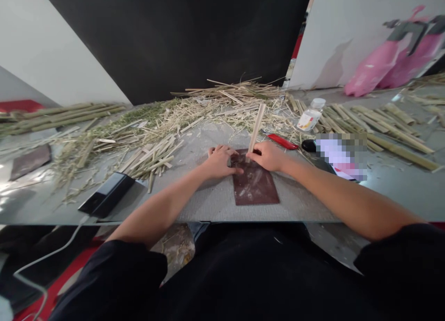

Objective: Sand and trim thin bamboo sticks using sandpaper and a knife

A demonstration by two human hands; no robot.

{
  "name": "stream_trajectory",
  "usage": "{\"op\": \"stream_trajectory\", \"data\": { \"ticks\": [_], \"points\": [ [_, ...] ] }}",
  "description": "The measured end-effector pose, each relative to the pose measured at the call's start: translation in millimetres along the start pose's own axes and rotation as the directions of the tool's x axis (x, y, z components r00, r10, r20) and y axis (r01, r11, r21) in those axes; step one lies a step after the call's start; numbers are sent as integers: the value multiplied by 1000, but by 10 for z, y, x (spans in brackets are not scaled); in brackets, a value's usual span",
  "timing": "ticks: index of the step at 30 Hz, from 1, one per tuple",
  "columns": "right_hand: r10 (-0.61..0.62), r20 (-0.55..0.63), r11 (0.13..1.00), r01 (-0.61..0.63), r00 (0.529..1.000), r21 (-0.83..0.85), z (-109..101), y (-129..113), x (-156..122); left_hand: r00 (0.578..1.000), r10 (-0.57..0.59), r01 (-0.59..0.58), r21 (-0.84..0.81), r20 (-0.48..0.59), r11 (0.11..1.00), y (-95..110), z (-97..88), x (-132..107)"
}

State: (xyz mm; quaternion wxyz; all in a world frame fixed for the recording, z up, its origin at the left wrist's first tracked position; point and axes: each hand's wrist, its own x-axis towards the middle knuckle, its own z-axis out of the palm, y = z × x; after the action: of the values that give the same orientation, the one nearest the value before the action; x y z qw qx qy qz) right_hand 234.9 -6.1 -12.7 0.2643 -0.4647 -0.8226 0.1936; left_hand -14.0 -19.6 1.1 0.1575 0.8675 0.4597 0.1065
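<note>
Right hand (269, 155) is closed around the lower end of a bamboo strip (257, 122), whose foot rests on the far end of a dark red-brown sandpaper sheet (255, 189) lying on the table (215, 210) straight in front of the person. Left hand (219, 161) lies spread and loosely curved on the sheet's far left corner, its fingers pressing down, just beside the strip's foot but not gripping it. The strip's long axis rises steeply from the sheet and leans away from the person and slightly right, so its free end stands well beyond both hands; the right hand is the one on it.

Left of the sheet, near the table's edge, lies a black slab-shaped device (106, 193) with a white cable trailing off. Just beyond the sheet to the right lies a red-handled tool (282, 141). Farther right of that stands a small clear bottle (310, 114) with a white cap; its label shows white and orange, but no writing can be read. Beyond the sheet spreads a heap of bamboo shavings (208, 105), with split bamboo lengths (382, 122) to its right. Farthest, up right of the sheet, are pink bags (392, 61).
</note>
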Motion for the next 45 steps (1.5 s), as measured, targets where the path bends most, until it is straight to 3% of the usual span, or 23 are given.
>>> {"op": "stream_trajectory", "data": {
  "ticks": [6, 12, 19, 26, 28, 34, 38, 42, 45],
  "points": [
    [10, -44, 993, -4, 999, 116, -20, -206, -111, 980, 9, -56, -236, -199, 970, 268, 55, -54],
    [10, -56, 997, -6, 998, 83, -29, -289, -156, 974, 23, -96, -317, -226, 943, 285, 83, -61],
    [17, -40, 999, -16, 999, 34, -45, -299, -133, 965, 139, -133, 44, -224, 990, 246, 53, -50],
    [31, 47, 999, -30, 998, -27, -82, -292, -121, 966, 168, -137, 164, -194, 977, 256, -34, -64],
    [26, 87, 998, -22, 996, -52, -90, -285, -118, 956, 223, -166, 275, -192, 947, 237, -83, -67],
    [52, 210, 993, -28, 976, -117, -151, -293, -111, 897, 419, -253, 612, -142, 750, 63, -220, -21],
    [53, 323, 998, -42, 945, -39, -208, -263, -107, 896, 380, -154, 643, -230, 751, -143, -323, 32],
    [29, 420, 992, -78, 907, 99, -242, -228, -99, 896, 170, 105, 569, -410, 816, -375, -448, 63],
    [0, 443, 985, -76, 896, 153, -261, -214, -93, 886, 5, 255, 496, -464, 830, -523, -531, 71]
  ]
}}
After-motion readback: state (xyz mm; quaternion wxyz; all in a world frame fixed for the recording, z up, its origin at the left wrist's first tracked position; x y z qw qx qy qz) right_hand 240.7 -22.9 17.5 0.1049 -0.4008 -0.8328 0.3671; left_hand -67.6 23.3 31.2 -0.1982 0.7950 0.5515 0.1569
